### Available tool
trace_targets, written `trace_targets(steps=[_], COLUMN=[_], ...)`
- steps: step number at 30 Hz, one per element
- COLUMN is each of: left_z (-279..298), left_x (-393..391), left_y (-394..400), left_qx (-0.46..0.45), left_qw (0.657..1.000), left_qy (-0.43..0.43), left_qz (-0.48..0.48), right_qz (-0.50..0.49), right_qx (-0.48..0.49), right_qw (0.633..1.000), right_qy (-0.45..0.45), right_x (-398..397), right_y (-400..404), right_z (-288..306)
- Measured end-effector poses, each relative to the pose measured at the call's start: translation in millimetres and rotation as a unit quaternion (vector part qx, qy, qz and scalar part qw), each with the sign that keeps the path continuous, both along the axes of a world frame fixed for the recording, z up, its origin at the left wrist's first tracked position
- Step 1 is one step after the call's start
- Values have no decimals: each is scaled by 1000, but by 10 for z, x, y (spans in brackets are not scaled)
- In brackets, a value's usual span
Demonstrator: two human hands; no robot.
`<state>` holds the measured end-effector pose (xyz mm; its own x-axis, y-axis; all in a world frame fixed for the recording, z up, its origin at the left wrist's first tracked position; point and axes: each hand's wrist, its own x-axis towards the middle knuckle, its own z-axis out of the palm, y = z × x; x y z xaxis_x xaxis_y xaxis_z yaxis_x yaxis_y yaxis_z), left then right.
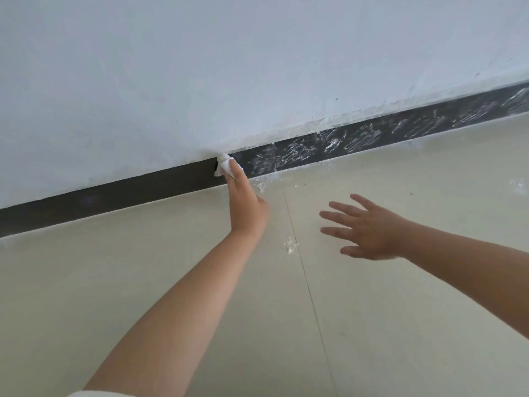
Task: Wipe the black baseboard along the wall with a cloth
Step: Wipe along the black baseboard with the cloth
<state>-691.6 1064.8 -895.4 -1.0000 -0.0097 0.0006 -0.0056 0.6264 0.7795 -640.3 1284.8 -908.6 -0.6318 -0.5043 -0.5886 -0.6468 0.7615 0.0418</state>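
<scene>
Baseboard (pixel 114 193): running lower left to upper right; streaked section lying right of cloth (pixel 224 167)
Left hand (pixel 246 202): pressing cloth against baseboard, mid-frame, fingers extended
Right hand (pixel 363 227): hovering over floor (pixel 400 310), fingers spread, holding nothing
Nearer: left hand

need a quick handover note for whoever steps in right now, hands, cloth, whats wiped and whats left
Left hand: presses the white cloth against the baseboard; how the fingers lie is hidden.
Right hand: open, fingers spread over the floor, holding nothing.
Done: the baseboard left of the cloth looks clean and black.
Left: the stretch right of the cloth, streaked white to the frame edge. White crumbs lie on the floor near the wall.
</scene>
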Motion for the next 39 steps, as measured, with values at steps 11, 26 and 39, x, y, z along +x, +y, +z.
trace_targets(steps=[11, 26, 39], left_z=[119, 297, -308], left_x=[-125, 177, -130], left_y=[1343, 696, 921], left_qx=[-113, -116, -17], left_qw=[975, 973, 989], left_qy=[-86, -144, -78], left_qz=[-173, 138, 122], right_qz=[-193, -182, -169], right_qx=[-60, -95, -33], right_qw=[978, 973, 981], right_qy=[-49, -105, -93], right_x=[160, 107, 118], right_y=[410, 464, 440], right_z=[-515, -465, -503])
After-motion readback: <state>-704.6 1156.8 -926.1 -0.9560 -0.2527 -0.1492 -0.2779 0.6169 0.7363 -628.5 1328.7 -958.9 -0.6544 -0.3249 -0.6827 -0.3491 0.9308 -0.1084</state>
